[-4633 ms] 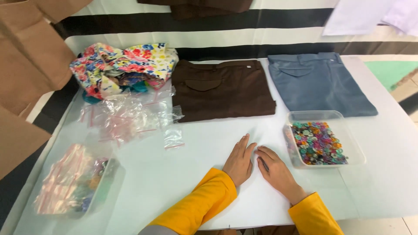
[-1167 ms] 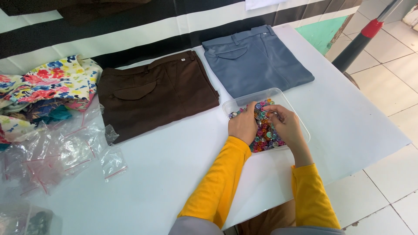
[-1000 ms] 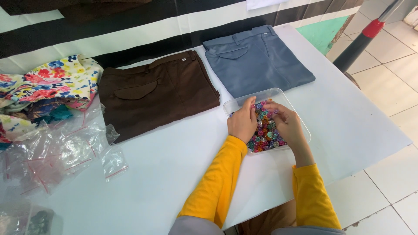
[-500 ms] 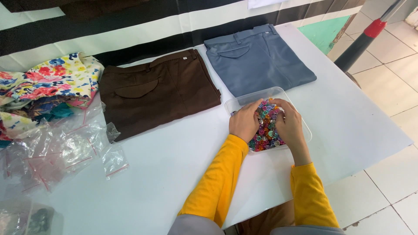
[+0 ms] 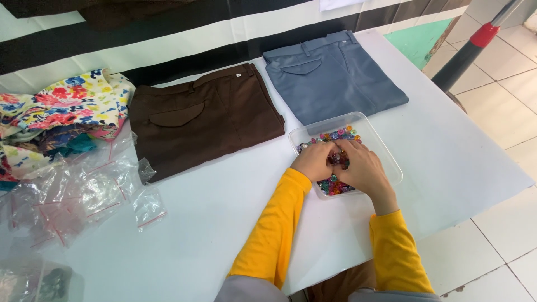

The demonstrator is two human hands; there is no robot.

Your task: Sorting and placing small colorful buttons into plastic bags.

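Note:
Both my hands rest inside a clear plastic tray (image 5: 387, 152) filled with small colourful beads (image 5: 334, 188). My left hand (image 5: 315, 161) lies palm down on the tray's left half, and my right hand (image 5: 364, 171) covers the right half. Their fingertips meet over the beads in the middle, fingers bent down into the pile. Whether either hand holds a bead is hidden. Both arms wear yellow sleeves. The tray sits on a white table (image 5: 212, 212), just in front of the folded grey-blue trousers (image 5: 333, 75).
Folded brown trousers (image 5: 204, 120) lie left of the grey-blue pair. Floral cloth (image 5: 61, 112) is heaped at the far left, with several small clear zip bags (image 5: 84, 193) in front of it. The table's right edge drops to a tiled floor, where a red-and-black pole (image 5: 475, 47) stands.
My hands went from the bare table into the bead tray. Over the last second they have drawn closer together, their fingertips now touching over the beads.

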